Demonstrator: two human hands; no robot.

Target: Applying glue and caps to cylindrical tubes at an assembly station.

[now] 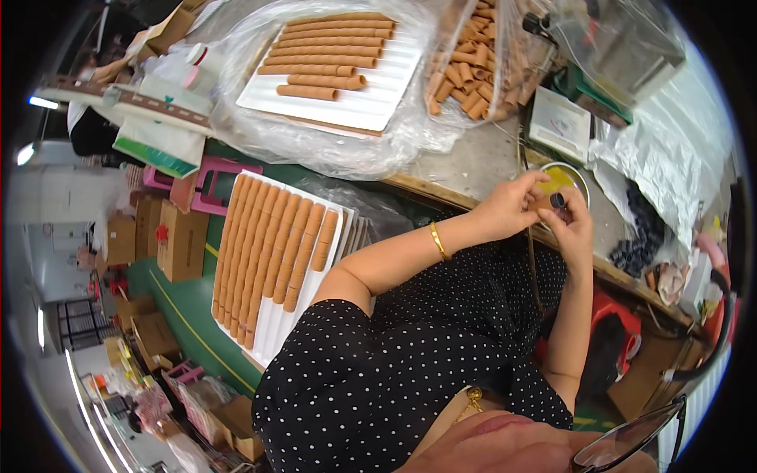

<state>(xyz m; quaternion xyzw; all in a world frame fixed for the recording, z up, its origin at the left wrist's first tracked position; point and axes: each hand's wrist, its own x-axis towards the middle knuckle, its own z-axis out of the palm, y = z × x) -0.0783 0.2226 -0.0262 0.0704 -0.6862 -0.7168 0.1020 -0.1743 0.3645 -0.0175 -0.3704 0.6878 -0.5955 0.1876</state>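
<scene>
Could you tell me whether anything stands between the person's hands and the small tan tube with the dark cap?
Nothing visible does. The left hand and right hand already grip the tan tube with its dark cap directly, above the round yellow dish on the workbench.

Left hand (511, 206) and right hand (569, 225) together, fingers seemingly pinched

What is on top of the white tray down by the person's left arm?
The white tray holds rows of orange-brown tubes lying side by side, covering most of it; the near end is bare. More trays seem stacked underneath, but only their edges show.
</scene>
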